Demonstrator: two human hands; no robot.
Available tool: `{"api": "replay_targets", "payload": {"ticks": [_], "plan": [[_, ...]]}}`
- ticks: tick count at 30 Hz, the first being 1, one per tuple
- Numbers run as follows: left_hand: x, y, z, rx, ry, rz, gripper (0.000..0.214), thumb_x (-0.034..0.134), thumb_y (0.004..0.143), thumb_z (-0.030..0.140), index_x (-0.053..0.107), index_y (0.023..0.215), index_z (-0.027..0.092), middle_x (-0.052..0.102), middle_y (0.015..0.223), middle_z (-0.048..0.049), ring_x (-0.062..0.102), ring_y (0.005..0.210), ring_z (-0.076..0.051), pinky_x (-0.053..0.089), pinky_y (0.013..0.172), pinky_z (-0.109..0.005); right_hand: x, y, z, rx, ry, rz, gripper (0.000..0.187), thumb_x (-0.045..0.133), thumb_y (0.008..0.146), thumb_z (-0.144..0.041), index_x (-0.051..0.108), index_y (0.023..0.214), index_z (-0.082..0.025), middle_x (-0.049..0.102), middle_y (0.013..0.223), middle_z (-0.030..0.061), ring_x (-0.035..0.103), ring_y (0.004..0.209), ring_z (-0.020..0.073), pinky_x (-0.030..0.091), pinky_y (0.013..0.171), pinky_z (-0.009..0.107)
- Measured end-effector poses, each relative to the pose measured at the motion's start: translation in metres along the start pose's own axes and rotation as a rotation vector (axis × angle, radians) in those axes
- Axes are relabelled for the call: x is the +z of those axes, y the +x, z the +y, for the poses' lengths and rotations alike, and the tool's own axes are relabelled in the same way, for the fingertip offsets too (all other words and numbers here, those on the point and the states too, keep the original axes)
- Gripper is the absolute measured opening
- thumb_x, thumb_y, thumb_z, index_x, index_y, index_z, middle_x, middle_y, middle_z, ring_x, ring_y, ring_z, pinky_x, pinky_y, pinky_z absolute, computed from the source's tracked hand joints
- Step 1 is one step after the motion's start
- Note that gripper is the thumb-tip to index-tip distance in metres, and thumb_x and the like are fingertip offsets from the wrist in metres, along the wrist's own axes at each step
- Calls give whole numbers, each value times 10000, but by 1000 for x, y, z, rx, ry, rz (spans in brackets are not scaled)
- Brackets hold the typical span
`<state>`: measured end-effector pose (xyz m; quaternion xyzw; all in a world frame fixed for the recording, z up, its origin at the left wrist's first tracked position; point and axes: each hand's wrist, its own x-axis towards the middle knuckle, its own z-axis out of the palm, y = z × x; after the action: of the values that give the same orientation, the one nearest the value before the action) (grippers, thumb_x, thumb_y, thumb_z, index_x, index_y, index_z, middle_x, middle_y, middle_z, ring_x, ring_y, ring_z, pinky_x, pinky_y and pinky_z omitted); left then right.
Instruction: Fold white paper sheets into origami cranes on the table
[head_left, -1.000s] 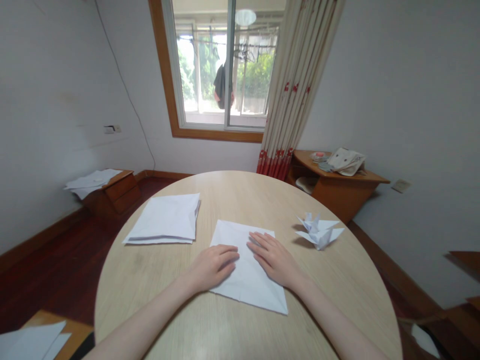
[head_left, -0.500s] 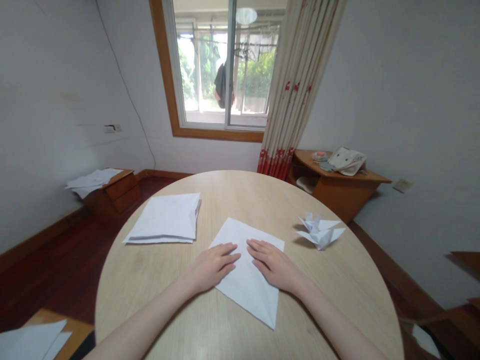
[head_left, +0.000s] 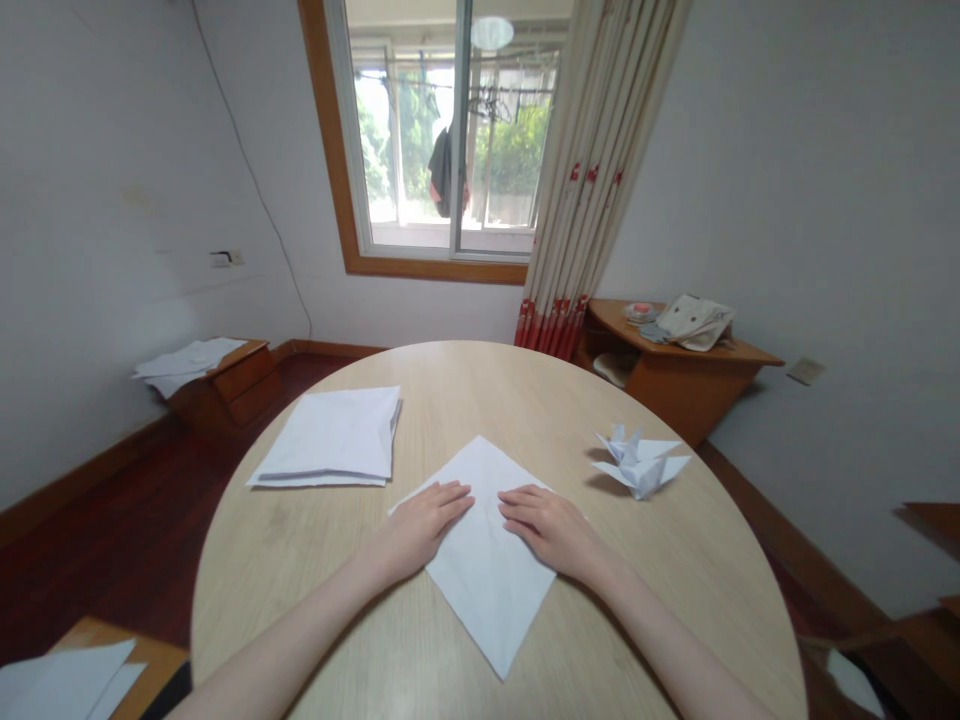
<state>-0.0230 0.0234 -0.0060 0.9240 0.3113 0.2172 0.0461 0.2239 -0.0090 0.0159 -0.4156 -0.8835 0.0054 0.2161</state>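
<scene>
A white square sheet of paper (head_left: 491, 590) lies on the round wooden table (head_left: 315, 600), turned so one corner points toward me and one away. My left hand (head_left: 427, 520) rests flat on its left side, covering part of that edge. On the right side of the sheet lies my right hand (head_left: 544, 525), fingers stretched out and palm down. Faint crease lines run across the paper. Folded paper cranes (head_left: 640, 465) stand to the right of my right hand. Beyond my left hand sits a stack of white paper (head_left: 334, 430).
Behind the table on the right, a wooden corner cabinet (head_left: 679, 375) carries a cloth bag (head_left: 697, 322). A low drawer unit (head_left: 244, 380) with papers stands at the left wall. More white sheets (head_left: 64, 685) lie at the lower left. A curtain (head_left: 592, 170) hangs beside the window.
The square sheet has turned clockwise under my hands, its near corner moving left and its far corner moving right. Both hands remain flat on it.
</scene>
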Motion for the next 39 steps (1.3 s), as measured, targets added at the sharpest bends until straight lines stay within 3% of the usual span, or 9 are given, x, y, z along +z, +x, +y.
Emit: {"api": "replay_targets", "payload": {"ticks": [13,27,34,39], "plan": [[-1,4,-3,-38,-57,58,275,462,950,180,646,1150,222,649,1211,-59,612,1099,-191,496,953,-367,6,0,6,106,186,53,197,538,891,-188,706,995,-200,697,1028,69,633,966,198,511,872,342],[0,5,-12,-197,-210,63,279,614,868,214,630,1146,224,606,1242,-73,567,1147,-213,457,992,-374,8,2,13,216,424,19,191,597,839,-151,693,1000,-188,635,1038,83,601,985,211,478,890,366],[-1,7,-11,-212,-177,89,423,676,825,315,576,1220,202,544,1323,-116,509,1220,-258,415,1032,-437,12,1,18,225,386,35,194,626,850,-257,689,1029,-218,617,1109,92,557,1065,233,453,939,413],[0,7,-10,-308,-149,61,630,672,810,397,438,1356,185,405,1448,-151,413,1312,-291,369,1066,-456,17,-1,23,243,250,34,381,624,848,-366,600,1206,-239,526,1315,109,431,1235,271,344,1043,484]]}}
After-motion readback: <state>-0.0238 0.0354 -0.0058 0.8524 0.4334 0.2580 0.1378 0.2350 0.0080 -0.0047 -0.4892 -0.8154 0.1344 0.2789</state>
